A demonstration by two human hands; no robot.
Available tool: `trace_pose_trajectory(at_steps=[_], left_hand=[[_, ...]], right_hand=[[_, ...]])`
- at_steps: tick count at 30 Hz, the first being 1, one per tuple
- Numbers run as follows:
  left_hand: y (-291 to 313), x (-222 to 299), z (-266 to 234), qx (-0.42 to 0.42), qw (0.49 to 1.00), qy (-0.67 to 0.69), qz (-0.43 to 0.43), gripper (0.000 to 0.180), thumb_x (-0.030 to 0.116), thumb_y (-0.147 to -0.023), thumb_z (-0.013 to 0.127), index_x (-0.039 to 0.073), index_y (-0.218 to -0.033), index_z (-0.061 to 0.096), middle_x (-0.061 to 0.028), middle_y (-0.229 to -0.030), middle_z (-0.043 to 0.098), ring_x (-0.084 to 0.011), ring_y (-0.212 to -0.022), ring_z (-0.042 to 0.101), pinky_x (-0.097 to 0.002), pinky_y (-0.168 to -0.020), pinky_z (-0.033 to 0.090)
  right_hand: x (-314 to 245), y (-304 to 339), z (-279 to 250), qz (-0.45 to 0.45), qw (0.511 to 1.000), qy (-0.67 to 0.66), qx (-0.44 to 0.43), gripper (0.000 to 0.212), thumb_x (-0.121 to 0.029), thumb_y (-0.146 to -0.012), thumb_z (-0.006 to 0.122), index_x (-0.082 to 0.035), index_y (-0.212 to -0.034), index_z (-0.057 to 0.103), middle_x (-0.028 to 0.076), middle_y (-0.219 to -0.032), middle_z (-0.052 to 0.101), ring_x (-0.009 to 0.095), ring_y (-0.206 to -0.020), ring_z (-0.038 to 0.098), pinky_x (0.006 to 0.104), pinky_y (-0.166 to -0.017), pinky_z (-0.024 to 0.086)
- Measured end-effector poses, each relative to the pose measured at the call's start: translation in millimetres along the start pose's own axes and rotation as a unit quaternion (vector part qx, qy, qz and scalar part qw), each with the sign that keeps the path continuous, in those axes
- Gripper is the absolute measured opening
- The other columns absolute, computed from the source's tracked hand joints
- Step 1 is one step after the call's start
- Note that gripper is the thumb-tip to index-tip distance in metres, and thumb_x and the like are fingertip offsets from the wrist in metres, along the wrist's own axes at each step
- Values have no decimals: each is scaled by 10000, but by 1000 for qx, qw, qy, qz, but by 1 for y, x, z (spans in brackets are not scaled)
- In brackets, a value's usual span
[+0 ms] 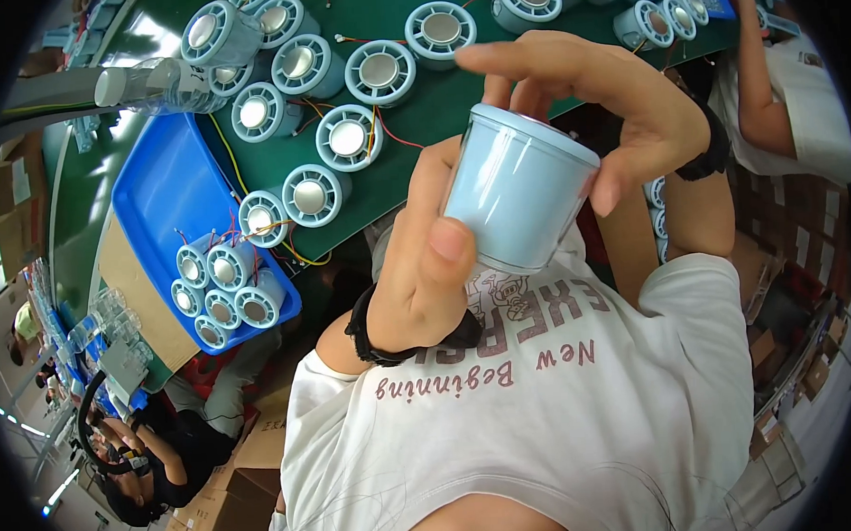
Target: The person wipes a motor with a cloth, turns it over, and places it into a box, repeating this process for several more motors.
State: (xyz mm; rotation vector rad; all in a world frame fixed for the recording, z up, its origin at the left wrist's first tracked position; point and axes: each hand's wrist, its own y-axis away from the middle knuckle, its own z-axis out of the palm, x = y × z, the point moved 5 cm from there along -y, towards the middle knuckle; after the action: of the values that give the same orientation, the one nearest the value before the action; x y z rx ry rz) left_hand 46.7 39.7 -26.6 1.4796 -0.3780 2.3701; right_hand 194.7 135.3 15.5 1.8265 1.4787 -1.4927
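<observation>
A glossy light-blue cup-shaped housing is held up in front of my chest, tilted, with its smooth side wall showing. My left hand is closed on its left side, thumb pressed against the lower wall. Over the upper right arches my right hand; its index finger stretches away to the left, other fingers pass behind the top rim, and the thumb rests by the right edge. Both wrists wear black bands. Beyond my hands stand similar light-blue round units with silver discs and thin coloured wires.
A blue tray at the left holds several of these units. A clear plastic bottle lies beside it. More units line the far edge of the green table. Co-workers sit at the right and lower left.
</observation>
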Motion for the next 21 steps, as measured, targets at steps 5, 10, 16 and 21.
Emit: trace_pose_trajectory(at_steps=[5,10,16,21], left_hand=[[-3,6,2,16,998,-31,-49,815,627,-967,319,-93,-1347,295,-205,-1199,557,-226,-1049,574,-321,-900,441],[-3,11,-9,108,982,-148,-35,628,474,-1017,364,-60,-1347,386,-155,-1177,574,-152,-867,572,-270,-756,452],[-3,12,-11,26,966,-249,-62,401,271,-1007,498,-7,-1295,497,-109,-1104,623,-105,-702,533,-247,-639,443],[-4,14,-5,12,967,-241,-86,354,240,-992,527,-5,-1248,541,-110,-1036,642,-144,-741,570,-264,-668,467]], right_hand=[[-7,12,6,80,992,-93,5,874,-466,-703,839,45,-1321,492,95,-1094,573,167,-880,591,269,-711,478],[-21,48,0,260,939,153,167,608,-228,-725,823,-57,-1256,581,83,-1100,549,155,-867,570,264,-707,481],[20,100,-39,368,775,387,339,523,-203,-756,791,-92,-1233,606,126,-1165,514,209,-876,571,311,-741,499],[45,108,-47,346,700,523,342,547,-232,-773,790,-89,-1261,589,164,-1205,497,286,-937,568,376,-790,498]])
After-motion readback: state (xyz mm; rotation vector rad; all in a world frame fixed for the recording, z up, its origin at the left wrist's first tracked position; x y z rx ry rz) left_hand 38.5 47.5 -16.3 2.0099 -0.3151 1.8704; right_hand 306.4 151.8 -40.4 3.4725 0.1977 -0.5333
